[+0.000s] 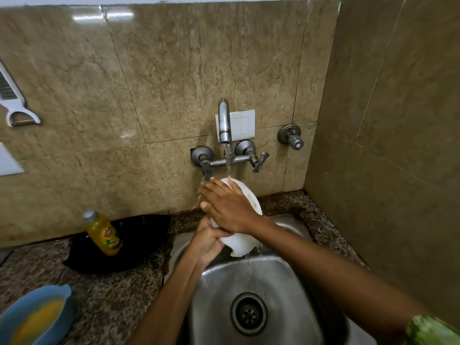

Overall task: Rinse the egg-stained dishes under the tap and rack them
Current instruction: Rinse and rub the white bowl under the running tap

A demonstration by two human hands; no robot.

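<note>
A white plate [242, 241] is held tilted on edge over the steel sink [281, 277], under the running tap [224, 120]. Water falls onto its upper rim and runs off the bottom into the sink. My left hand [207, 241] grips the plate's lower left edge with curled fingers. My right hand [227, 207] lies flat on the plate's face with straight, spread fingers. A blue bowl [25, 317] with yellow egg residue sits on the counter at the bottom left.
A yellow dish-soap bottle [104, 234] stands left of the sink beside a black pan [139, 242]. A white peeler [15, 105] hangs on the left wall. A side wall closes in on the right. Something green [434, 331] shows at the bottom right corner.
</note>
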